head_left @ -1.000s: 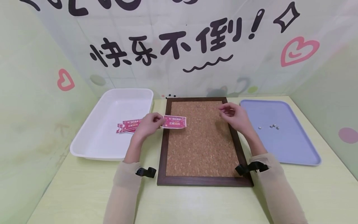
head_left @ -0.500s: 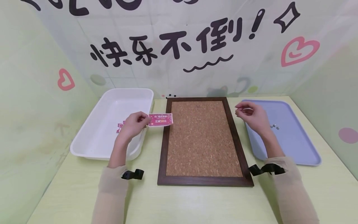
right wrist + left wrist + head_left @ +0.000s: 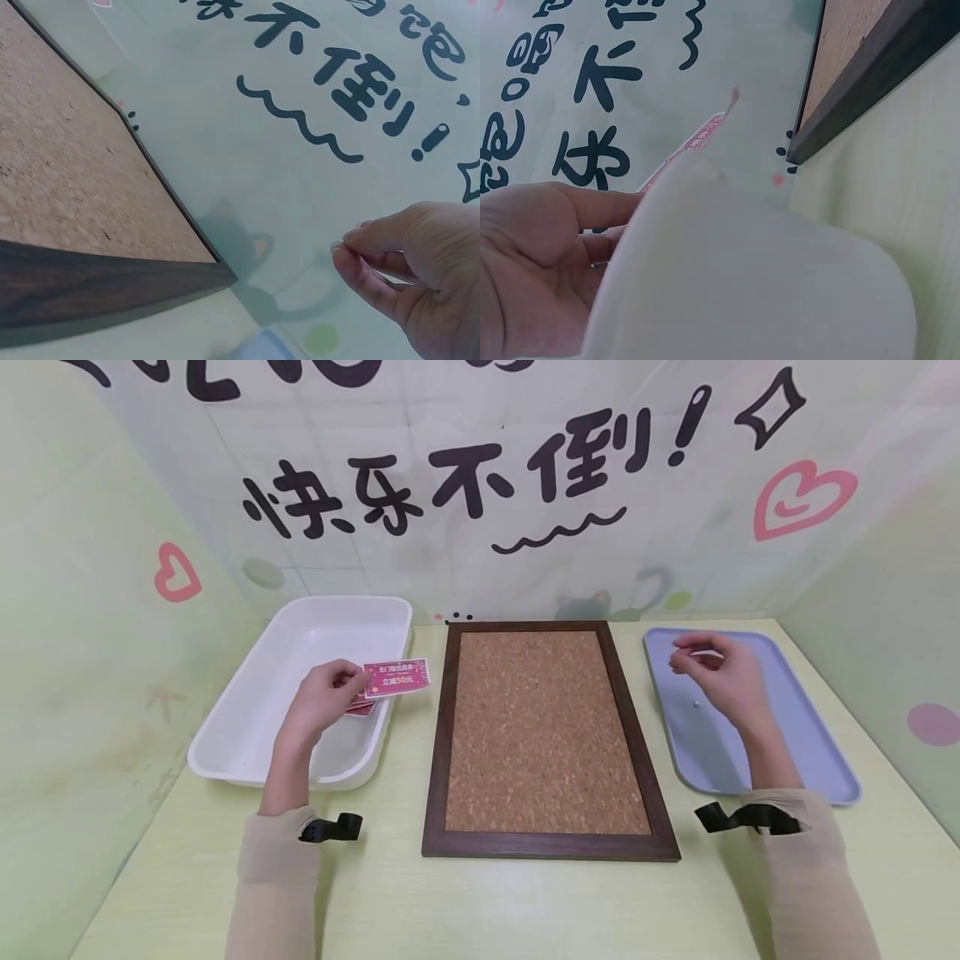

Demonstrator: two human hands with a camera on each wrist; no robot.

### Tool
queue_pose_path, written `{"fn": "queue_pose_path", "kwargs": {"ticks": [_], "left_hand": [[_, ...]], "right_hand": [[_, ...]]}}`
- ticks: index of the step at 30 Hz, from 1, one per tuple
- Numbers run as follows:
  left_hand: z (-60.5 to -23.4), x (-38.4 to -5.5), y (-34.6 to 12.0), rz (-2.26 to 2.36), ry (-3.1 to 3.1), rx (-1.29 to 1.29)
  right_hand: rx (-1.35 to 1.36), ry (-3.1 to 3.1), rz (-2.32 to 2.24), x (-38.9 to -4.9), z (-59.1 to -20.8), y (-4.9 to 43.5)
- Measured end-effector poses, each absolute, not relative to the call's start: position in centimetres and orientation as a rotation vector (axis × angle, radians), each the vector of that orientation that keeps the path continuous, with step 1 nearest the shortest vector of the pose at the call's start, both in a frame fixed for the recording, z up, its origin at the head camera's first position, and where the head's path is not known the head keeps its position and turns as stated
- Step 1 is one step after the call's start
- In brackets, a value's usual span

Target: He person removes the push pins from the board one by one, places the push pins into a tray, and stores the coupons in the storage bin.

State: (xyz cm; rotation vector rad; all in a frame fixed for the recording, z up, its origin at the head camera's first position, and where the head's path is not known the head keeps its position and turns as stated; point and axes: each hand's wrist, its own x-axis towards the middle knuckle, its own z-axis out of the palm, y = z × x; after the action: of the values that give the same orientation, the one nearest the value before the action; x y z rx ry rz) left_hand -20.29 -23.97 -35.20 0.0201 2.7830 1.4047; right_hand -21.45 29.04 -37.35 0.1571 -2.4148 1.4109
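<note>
My left hand (image 3: 324, 695) pinches a pink-and-white paper coupon (image 3: 397, 678) by its left edge, above the right rim of the white tray (image 3: 240, 775). In the left wrist view the coupon (image 3: 705, 135) appears nearly edge-on. More coupons (image 3: 361, 708) lie in that tray, partly hidden beneath the held one. My right hand (image 3: 723, 681) hovers over the blue tray (image 3: 813, 752), thumb and forefinger tips together. The right wrist view shows the fingertips (image 3: 346, 238) meeting; whether something tiny sits between them cannot be made out. A small silver stud (image 3: 697, 704) lies on the blue tray.
A cork board (image 3: 543, 735) with a dark wooden frame (image 3: 551, 845) lies on the pale table (image 3: 480, 910) between the trays. Behind it stands a backdrop (image 3: 480, 568) with black lettering. Side panels enclose the table on both sides.
My left hand has carried the coupon left, off the board's edge to the white tray. My right hand has moved right, from above the board to over the blue tray, hiding several studs.
</note>
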Motion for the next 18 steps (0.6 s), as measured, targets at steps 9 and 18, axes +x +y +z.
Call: {"fn": "queue_pose_path", "kwargs": {"ticks": [9,18], "left_hand": [[-35.7,-20.4,-26.5,1.363,2.813,-0.108],[-36.5,-20.6,-28.0,1.356,2.816,-0.181]], "right_hand": [[0.075,-2.456,1.377,-21.0,-37.3,31.2],[0.034,-2.434,1.408,-20.8,-37.6,32.8]]}}
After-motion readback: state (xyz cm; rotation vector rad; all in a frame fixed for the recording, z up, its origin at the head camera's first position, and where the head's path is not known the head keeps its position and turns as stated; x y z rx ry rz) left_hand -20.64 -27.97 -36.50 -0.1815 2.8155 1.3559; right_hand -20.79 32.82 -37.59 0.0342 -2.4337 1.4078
